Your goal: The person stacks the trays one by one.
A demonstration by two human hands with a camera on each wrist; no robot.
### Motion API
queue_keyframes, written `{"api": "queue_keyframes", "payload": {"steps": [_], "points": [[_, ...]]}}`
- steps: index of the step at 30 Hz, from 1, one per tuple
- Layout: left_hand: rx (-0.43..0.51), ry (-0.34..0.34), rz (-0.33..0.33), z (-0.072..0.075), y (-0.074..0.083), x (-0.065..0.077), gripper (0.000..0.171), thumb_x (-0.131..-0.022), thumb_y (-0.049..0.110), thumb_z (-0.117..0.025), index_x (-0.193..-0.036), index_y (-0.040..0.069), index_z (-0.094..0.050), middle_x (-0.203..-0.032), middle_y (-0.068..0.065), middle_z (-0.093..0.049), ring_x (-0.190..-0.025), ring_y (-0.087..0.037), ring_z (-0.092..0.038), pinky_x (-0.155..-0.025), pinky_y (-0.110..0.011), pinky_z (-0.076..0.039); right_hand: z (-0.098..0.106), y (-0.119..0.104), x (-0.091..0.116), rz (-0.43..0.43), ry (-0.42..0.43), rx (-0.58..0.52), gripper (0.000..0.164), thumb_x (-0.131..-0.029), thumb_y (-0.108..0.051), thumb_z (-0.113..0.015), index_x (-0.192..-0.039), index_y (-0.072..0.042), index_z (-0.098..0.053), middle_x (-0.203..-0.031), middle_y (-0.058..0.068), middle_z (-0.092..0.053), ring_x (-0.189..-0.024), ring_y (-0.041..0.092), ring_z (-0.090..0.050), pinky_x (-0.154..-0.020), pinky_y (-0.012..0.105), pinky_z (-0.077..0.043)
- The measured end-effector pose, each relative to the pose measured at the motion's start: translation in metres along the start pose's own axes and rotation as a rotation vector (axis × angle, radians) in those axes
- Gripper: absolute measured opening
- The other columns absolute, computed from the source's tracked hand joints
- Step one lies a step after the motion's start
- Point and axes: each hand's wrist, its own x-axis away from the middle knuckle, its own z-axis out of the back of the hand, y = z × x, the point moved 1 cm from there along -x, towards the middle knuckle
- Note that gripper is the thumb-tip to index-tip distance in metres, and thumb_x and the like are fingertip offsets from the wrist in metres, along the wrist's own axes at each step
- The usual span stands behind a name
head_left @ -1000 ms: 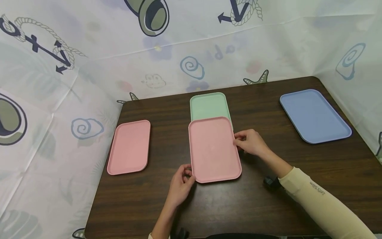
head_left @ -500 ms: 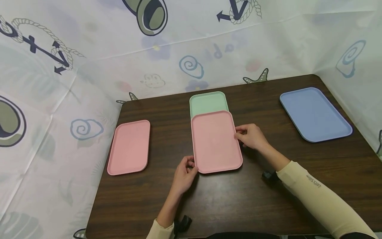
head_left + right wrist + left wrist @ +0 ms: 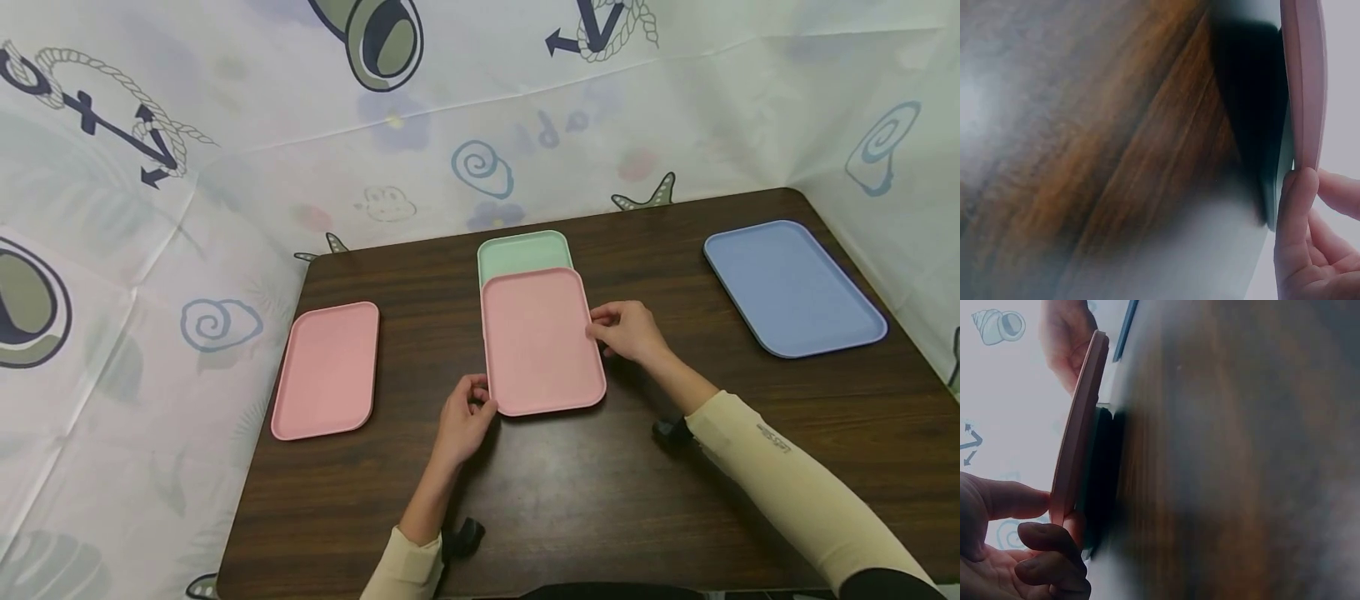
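In the head view a pink tray (image 3: 543,342) overlaps most of a green tray (image 3: 523,254), whose far end shows beyond it. My left hand (image 3: 463,417) pinches the pink tray near its front left corner. At its right edge, my right hand (image 3: 628,331) pinches the rim between thumb and fingers. The left wrist view shows the pink tray (image 3: 1079,431) edge-on, thumb on top and fingers beneath. Seen from the right wrist, the pink tray (image 3: 1305,81) lies just above the dark edge of the green tray (image 3: 1282,169).
A second pink tray (image 3: 326,371) lies on the left of the brown wooden table (image 3: 570,508). To the right is a blue tray (image 3: 795,289). A patterned white cloth (image 3: 420,125) hangs behind the table and along its sides.
Both hands have carried the pink tray away from me, toward the back of the table. It now covers more of the green tray. The other pink tray and the blue one stay put.
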Motion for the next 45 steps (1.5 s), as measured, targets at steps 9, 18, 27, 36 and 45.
{"api": "queue_keyframes", "payload": {"steps": [9,18,27,36,45], "points": [[-0.014,-0.001,-0.003,0.001,0.003,-0.015,0.034,-0.086,0.003,-0.064,-0.119,0.001,-0.061,-0.087,-0.008,-0.062,-0.053,-0.011,-0.042,-0.051,-0.024,-0.036,0.001,-0.005,-0.008,-0.004,0.016,0.007,0.033,-0.086,-0.008,-0.070,-0.116,0.007,-0.066,-0.097,0.020,-0.068,-0.066,0.026,-0.068,-0.059,0.034,-0.057],[0.008,0.021,0.004,0.001,0.004,-0.028,0.034,-0.085,0.002,-0.064,-0.119,0.003,-0.062,-0.086,-0.007,-0.062,-0.053,-0.010,-0.041,-0.050,-0.024,-0.036,0.002,-0.008,-0.016,0.040,-0.003,0.047,0.041,-0.082,-0.005,-0.072,-0.119,0.008,-0.064,-0.099,0.021,-0.065,-0.075,0.022,-0.063,-0.058,0.023,-0.050],[0.001,0.056,-0.012,0.000,0.005,-0.041,0.035,-0.084,0.002,-0.063,-0.119,0.003,-0.063,-0.087,-0.008,-0.062,-0.052,-0.011,-0.041,-0.049,-0.024,-0.035,0.003,-0.008,-0.024,0.033,-0.010,0.063,0.046,-0.083,-0.006,-0.071,-0.126,0.008,-0.060,-0.106,0.022,-0.064,-0.092,0.031,-0.062,-0.067,0.021,-0.047],[-0.005,0.085,-0.006,0.000,0.006,-0.048,0.033,-0.087,0.003,-0.062,-0.119,0.004,-0.064,-0.088,-0.007,-0.061,-0.052,-0.010,-0.040,-0.048,-0.023,-0.035,0.000,-0.009,-0.032,0.040,0.013,0.057,0.046,-0.084,-0.007,-0.068,-0.128,0.007,-0.060,-0.107,0.020,-0.065,-0.093,0.029,-0.062,-0.067,0.022,-0.046],[-0.048,0.099,-0.036,0.000,0.007,-0.058,0.033,-0.087,0.005,-0.062,-0.120,0.004,-0.065,-0.088,-0.007,-0.062,-0.051,-0.009,-0.041,-0.049,-0.025,-0.035,0.000,-0.011,-0.037,0.040,0.005,0.014,0.049,-0.087,-0.009,-0.067,-0.133,0.006,-0.057,-0.116,0.021,-0.063,-0.099,0.030,-0.061,-0.070,0.023,-0.046]]}}
